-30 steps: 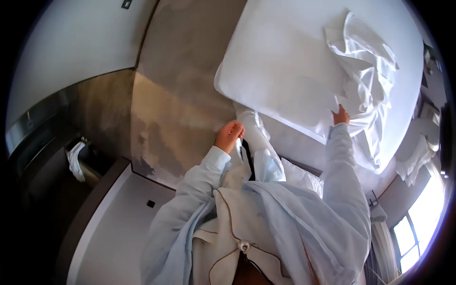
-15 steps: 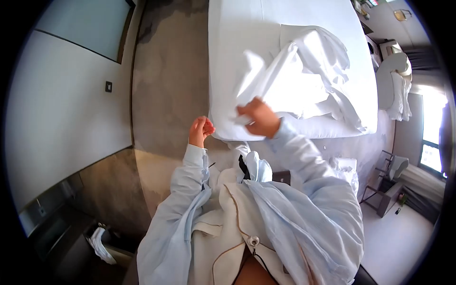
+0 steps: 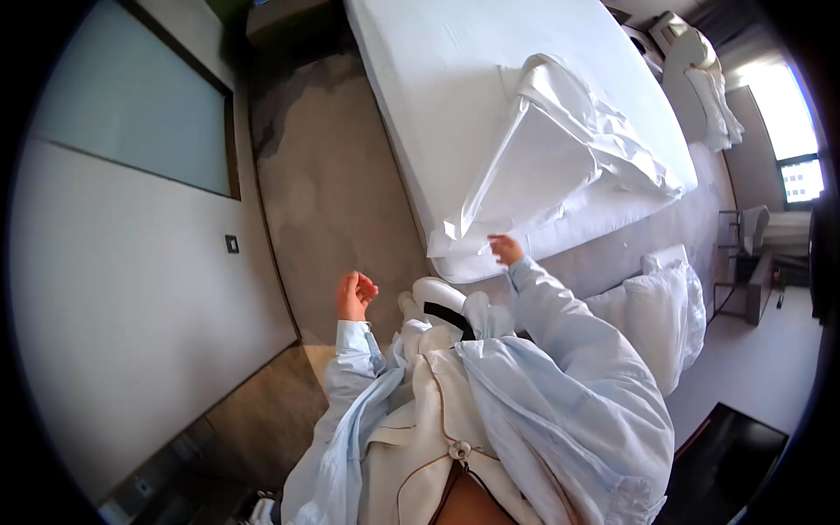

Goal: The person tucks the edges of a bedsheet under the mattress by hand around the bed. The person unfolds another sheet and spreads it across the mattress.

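Observation:
A white bed sheet [image 3: 547, 144] lies partly spread and partly bunched in folds on the white-covered bed [image 3: 437, 96]. One of its edges reaches to the near left corner of the bed. My right hand [image 3: 505, 248] is at the bed's near edge, beside that part of the sheet, with its fingers apart; whether the fingertips touch the cloth is hard to see. Off the bed, over the carpet to the left, my left hand [image 3: 355, 296] is held up with loosely curled fingers and nothing in it.
Along the left runs a pale wall [image 3: 149, 289] with a switch [image 3: 232, 244]. White bedding [image 3: 656, 306] is piled on the right, near a desk [image 3: 752, 289]. An armchair draped with white cloth [image 3: 713, 105] stands by the window. Carpet [image 3: 332, 175] borders the bed.
The raised, blurred part of the sheet has come down onto the bed. My right hand has opened from the cloth. The view has turned, and the bed now appears slanted.

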Available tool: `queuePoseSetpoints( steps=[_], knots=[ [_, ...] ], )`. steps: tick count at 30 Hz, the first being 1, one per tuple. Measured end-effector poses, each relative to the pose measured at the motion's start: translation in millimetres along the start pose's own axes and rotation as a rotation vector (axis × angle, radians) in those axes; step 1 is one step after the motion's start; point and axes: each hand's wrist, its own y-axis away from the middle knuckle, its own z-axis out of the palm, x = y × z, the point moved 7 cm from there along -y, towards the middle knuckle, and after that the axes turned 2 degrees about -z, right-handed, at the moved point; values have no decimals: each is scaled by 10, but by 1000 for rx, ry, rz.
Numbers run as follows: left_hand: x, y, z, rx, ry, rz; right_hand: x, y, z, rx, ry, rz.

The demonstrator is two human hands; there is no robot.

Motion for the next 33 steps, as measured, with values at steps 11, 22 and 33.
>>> queuePoseSetpoints(
  steps=[11,22,33],
  knots=[
    [634,-1033,1004,-206,-84,-69,-1752,-1206,-27,370,68,-6],
    [1475,-2131,1437,-309,-124,-175,-2038,-1570,-256,762,335,-226],
    [3204,-4460,2429,-446,-509,-75,-3624,-1685,-366,1214,350,-293]
  ],
)
